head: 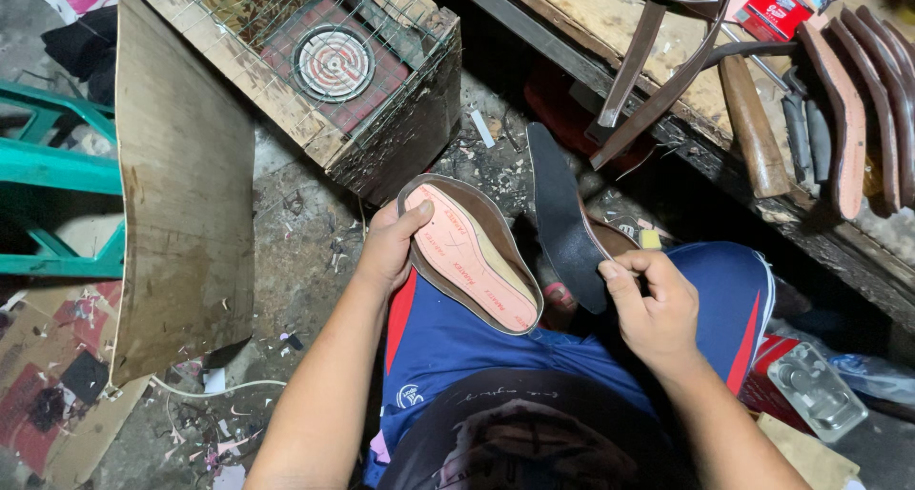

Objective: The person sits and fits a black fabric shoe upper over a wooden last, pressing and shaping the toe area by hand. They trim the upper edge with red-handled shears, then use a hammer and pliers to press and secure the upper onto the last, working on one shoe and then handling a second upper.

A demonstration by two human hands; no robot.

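My left hand (389,247) grips a shoe upper (472,256) by its toe end; it is brown at the rim with a pink insole board facing up. My right hand (653,309) pinches the lower end of a dark flat sole piece (562,214), which stands up and leans away from me. Both are held over my lap, a hand's width apart, above blue shorts with red stripes.
A wooden box (381,137) with wire mesh over a round electric heater coil (333,63) stands ahead. A plywood board (186,185) leans at the left beside a green stool (57,166). A workbench (610,23) at the right carries several soles (848,109). Scraps litter the floor.
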